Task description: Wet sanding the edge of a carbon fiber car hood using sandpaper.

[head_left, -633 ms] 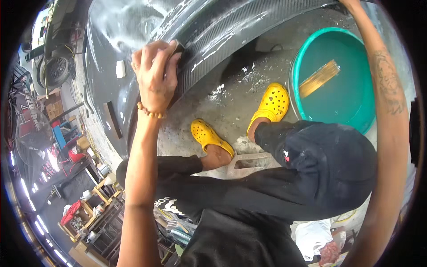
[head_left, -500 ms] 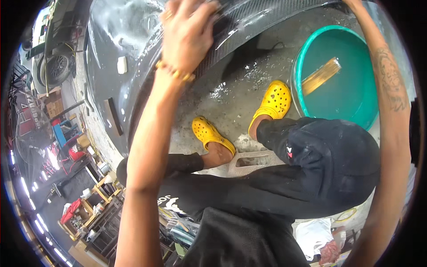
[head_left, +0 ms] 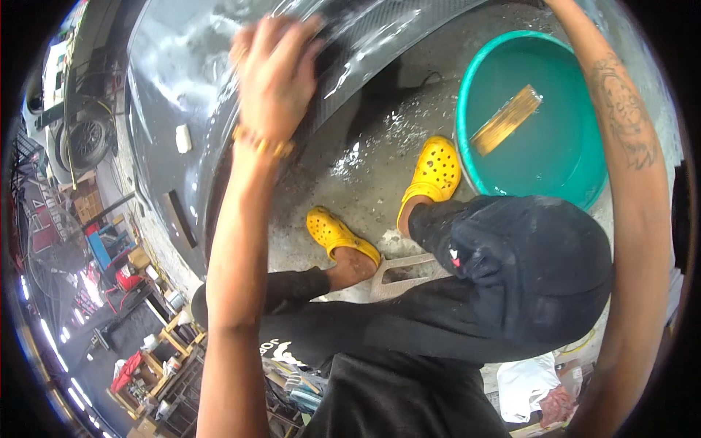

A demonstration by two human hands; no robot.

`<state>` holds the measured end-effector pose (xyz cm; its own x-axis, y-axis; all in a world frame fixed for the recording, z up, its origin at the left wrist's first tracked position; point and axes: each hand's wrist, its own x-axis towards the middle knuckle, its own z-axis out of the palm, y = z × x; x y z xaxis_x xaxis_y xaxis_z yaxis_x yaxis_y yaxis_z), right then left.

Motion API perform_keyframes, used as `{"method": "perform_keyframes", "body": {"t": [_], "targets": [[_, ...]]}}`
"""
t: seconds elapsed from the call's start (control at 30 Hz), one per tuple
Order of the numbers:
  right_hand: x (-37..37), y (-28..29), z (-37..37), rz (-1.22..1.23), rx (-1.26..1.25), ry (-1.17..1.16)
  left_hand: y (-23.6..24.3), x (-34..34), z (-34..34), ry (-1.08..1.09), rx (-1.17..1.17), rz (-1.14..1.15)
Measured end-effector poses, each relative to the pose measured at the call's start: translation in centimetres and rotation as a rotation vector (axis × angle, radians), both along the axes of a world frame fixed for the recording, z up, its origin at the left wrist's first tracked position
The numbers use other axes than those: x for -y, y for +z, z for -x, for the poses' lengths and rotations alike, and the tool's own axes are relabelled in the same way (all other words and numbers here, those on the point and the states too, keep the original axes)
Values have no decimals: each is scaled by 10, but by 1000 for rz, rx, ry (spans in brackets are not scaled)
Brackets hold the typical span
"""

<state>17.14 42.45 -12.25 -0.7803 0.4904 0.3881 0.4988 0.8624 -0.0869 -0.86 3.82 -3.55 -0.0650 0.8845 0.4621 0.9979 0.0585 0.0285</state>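
Note:
My left hand (head_left: 276, 84), with a beaded bracelet at the wrist, is over the wet, glossy black carbon-fibre panel (head_left: 175, 73) near its curved edge. The fingers bend downward and are smeared by motion, so whether anything lies under them is hidden. My right forearm reaches up along the right side, and its hand is cut off by the upper rim of the picture. A small white block (head_left: 183, 139) rests on the panel, left of my left wrist. Lower on the panel lies a dark narrow bar (head_left: 179, 219).
A green basin (head_left: 537, 171) of cloudy water stands at the right, a bundle of yellowish bristles (head_left: 507, 120) in it. My feet, in yellow clogs (head_left: 437, 169), are on the wet floor beside a low beige stool (head_left: 405, 276). Cluttered shelves (head_left: 157, 358) and a car wheel (head_left: 87, 139) are at the left.
My left hand has shifted slightly left and down along the panel edge. The whole view has also drifted, bringing the basin a little further left.

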Motion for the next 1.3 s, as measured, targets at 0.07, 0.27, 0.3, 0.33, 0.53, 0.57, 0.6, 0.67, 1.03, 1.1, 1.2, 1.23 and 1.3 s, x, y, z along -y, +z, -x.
{"method": "perform_keyframes", "body": {"t": [0.07,0.27,0.3,0.33,0.53,0.57,0.6,0.67,1.03,1.1,1.2,1.23,1.3], "targets": [[9,29,-2,21,2,-59,18,45,-7,124,7,59],[10,45,1,198,-114,-83,27,-67,-4,-147,7,27],[7,46,1,221,-134,-117,21,-78,-3,-175,-24,8],[9,42,0,223,-132,-118,19,-82,-4,-203,-55,-12],[28,49,-2,203,-92,-117,36,35,-5,58,-66,107],[28,51,0,194,-95,-138,30,20,2,21,-41,111],[26,53,0,197,-98,-125,35,-14,-4,-1,-17,122],[21,49,4,129,-56,-77,18,-78,-9,-115,-5,28],[22,55,0,282,-145,-160,24,-57,-13,-80,27,94],[22,50,3,265,-124,-132,17,-117,-23,-159,73,76],[16,37,-3,224,-78,-78,9,-123,-30,-192,120,65],[17,40,-4,221,-80,-84,5,-94,-23,-125,96,59],[24,51,-4,316,-102,-175,11,-45,-20,-14,61,95]]}}
